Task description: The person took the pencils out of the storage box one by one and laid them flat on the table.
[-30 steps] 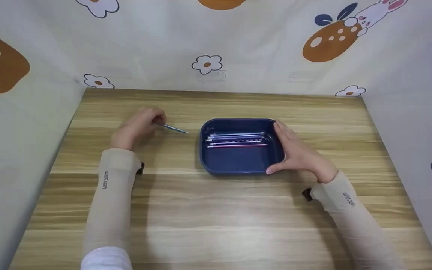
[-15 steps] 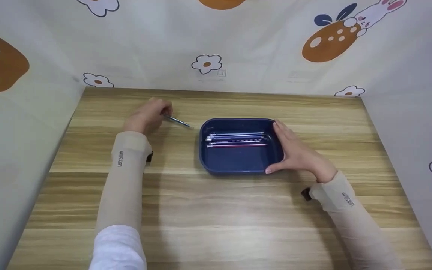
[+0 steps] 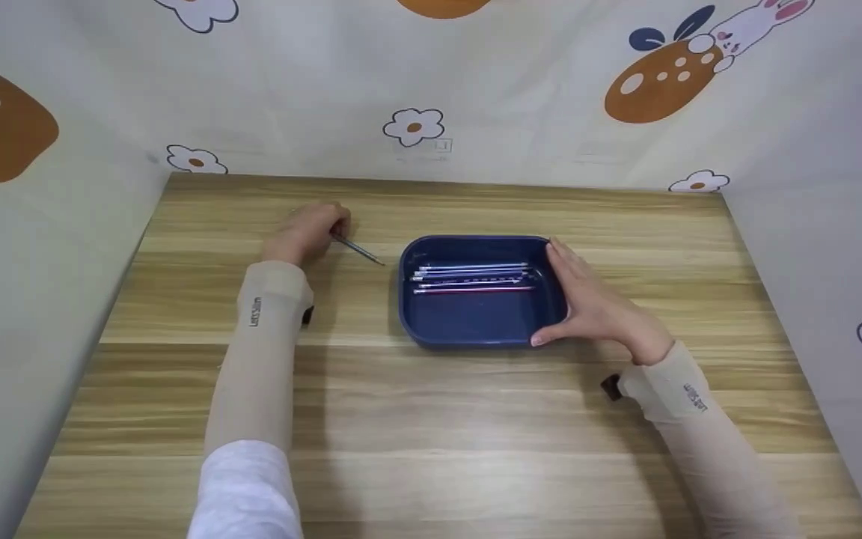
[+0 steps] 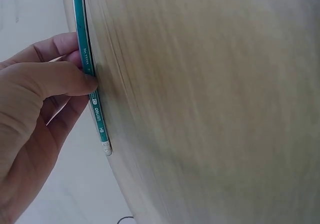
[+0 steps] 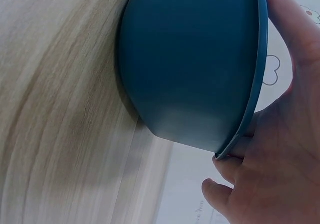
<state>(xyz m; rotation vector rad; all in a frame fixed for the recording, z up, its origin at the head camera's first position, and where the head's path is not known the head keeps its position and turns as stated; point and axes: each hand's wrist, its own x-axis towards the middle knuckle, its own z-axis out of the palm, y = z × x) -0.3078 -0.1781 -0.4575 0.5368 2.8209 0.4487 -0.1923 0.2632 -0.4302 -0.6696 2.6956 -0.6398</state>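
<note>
In the head view my left hand (image 3: 310,230) is left of the blue rectangular box (image 3: 476,323). Thumb and fingers pinch a green pencil (image 3: 358,248), which slants down and right with its end near the box's left wall. The left wrist view shows the pencil (image 4: 99,116) close up, with HB lettering and a white eraser end beside the thumb of my left hand (image 4: 30,97). My right hand (image 3: 597,308) spans the box's right end, thumb at the near rim, fingers at the far corner. In the right wrist view, that hand (image 5: 280,169) holds the rim of the box (image 5: 190,59).
Several pencils (image 3: 468,290) lie side by side in the box, eraser ends to the left, one of them reddish. The box stands on a wood-grain table (image 3: 431,442). A pale patterned sheet (image 3: 311,97) rises behind the table and along both sides.
My left hand has moved right and slightly away from me with the pencil, which has become steeper. The right hand and box have stayed in place.
</note>
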